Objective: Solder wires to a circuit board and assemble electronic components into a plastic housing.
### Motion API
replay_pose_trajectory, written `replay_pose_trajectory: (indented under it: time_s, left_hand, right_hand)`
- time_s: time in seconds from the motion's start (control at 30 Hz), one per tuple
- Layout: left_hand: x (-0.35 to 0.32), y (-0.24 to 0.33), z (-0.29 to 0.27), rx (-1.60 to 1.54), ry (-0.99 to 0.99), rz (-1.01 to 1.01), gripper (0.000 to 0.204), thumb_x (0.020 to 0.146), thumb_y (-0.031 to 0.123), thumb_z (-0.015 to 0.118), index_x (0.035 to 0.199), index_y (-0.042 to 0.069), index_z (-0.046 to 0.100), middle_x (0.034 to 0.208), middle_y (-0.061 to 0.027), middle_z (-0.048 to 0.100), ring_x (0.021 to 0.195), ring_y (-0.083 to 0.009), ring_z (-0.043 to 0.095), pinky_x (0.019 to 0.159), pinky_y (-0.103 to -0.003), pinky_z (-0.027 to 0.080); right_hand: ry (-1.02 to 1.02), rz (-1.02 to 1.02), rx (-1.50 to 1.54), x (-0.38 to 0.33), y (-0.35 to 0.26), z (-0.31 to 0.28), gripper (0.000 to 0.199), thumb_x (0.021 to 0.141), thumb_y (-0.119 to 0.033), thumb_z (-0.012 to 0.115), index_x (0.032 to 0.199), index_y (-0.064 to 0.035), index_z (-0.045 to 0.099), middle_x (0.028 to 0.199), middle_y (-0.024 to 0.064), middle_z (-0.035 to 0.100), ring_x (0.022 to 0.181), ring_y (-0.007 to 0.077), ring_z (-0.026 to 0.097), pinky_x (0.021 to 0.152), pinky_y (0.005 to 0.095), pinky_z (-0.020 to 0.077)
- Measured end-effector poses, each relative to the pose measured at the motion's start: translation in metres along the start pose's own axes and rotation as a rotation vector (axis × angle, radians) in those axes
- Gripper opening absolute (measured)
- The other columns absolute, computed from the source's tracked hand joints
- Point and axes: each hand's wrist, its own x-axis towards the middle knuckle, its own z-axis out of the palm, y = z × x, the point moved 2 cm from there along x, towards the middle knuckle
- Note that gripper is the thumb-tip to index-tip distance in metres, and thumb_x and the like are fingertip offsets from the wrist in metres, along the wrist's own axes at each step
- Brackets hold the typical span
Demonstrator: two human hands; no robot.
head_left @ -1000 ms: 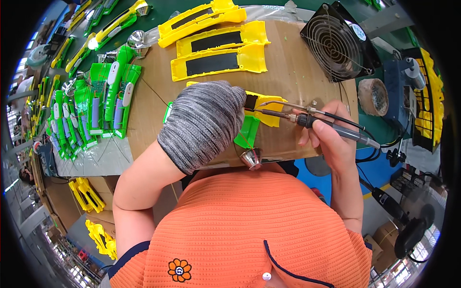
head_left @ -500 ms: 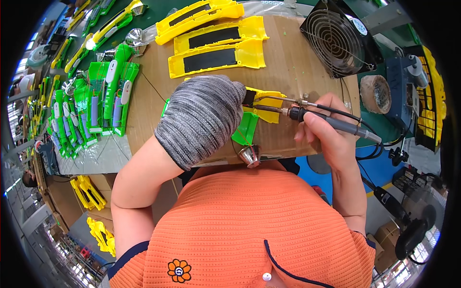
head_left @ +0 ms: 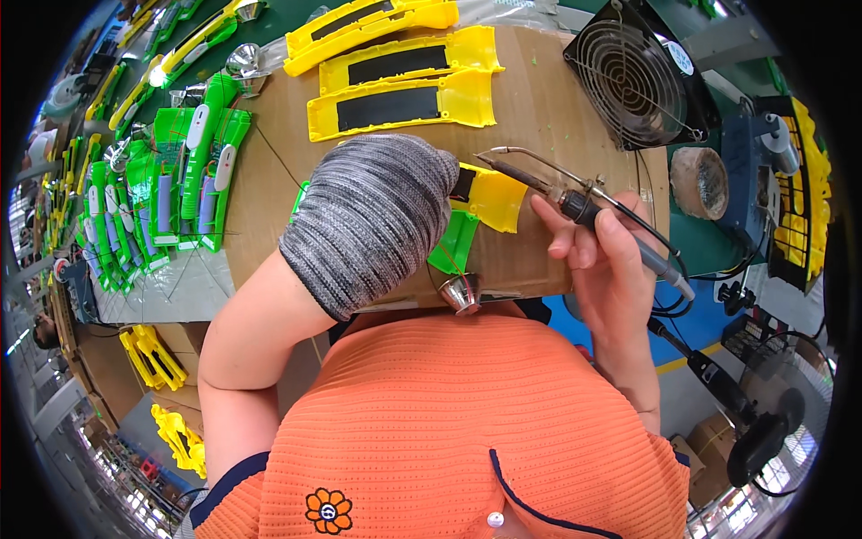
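My left hand (head_left: 373,216), in a grey and black striped knit glove, curls over the work on the cardboard; its fingertips and whatever they grip are hidden. From beneath it stick out a yellow plastic shell (head_left: 498,198) with a black pad and a green plastic piece (head_left: 454,242). A thin wire runs from there to a silver cone-shaped lamp reflector (head_left: 461,293) at the table's near edge. My bare right hand (head_left: 611,256) is closed round a soldering iron (head_left: 588,213) with a thin metal tube alongside. The iron's tip is raised above the yellow shell, apart from it.
Yellow shells with black pads (head_left: 388,109) lie at the far side of the cardboard (head_left: 539,99). A black fan (head_left: 628,81) stands far right, near a round brown roll (head_left: 699,182) and a blue device (head_left: 750,162). Green assemblies with batteries (head_left: 193,180) crowd the left.
My right hand has drawn the soldering iron back, so its tip now points up and left, away from the left fingers. The left hand stays nearly in place.
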Motion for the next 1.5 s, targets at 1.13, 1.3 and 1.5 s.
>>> replay_pose_trajectory:
  time_s: [1.13,1.3,1.5]
  left_hand:
    - [-0.041,0.025,0.023,0.036,0.373,0.430,0.046,0.080,0.020,0.072,0.124,0.014,0.062,0.116,-0.0091,0.063,0.086,-0.0261,0.065,0.072,-0.036,0.051]
    - [-0.071,0.006,0.009,-0.005,0.578,0.212,0.030,0.085,0.027,0.075,0.111,0.013,0.069,0.096,-0.0045,0.065,0.080,-0.0258,0.061,0.070,-0.039,0.050]
    - [-0.103,-0.087,0.001,0.137,0.709,-0.213,0.021,0.088,0.015,0.069,0.108,0.007,0.070,0.100,-0.0124,0.070,0.094,-0.0336,0.066,0.081,-0.041,0.052]
  right_hand:
    - [0.050,-0.198,0.143,0.003,0.018,-0.009,0.007,0.099,-0.010,0.053,0.095,-0.0073,0.048,0.064,0.0018,0.048,0.065,0.0180,0.058,0.097,0.0462,0.0501]
    - [0.087,-0.191,0.233,-0.001,0.019,-0.017,0.004,0.099,-0.011,0.052,0.096,-0.0129,0.050,0.063,-0.0002,0.046,0.065,0.0172,0.056,0.099,0.0443,0.0485]
    - [0.024,-0.197,0.181,-0.009,0.014,-0.012,0.010,0.098,-0.013,0.053,0.092,-0.0106,0.044,0.060,0.0001,0.042,0.062,0.0168,0.055,0.095,0.0430,0.0490]
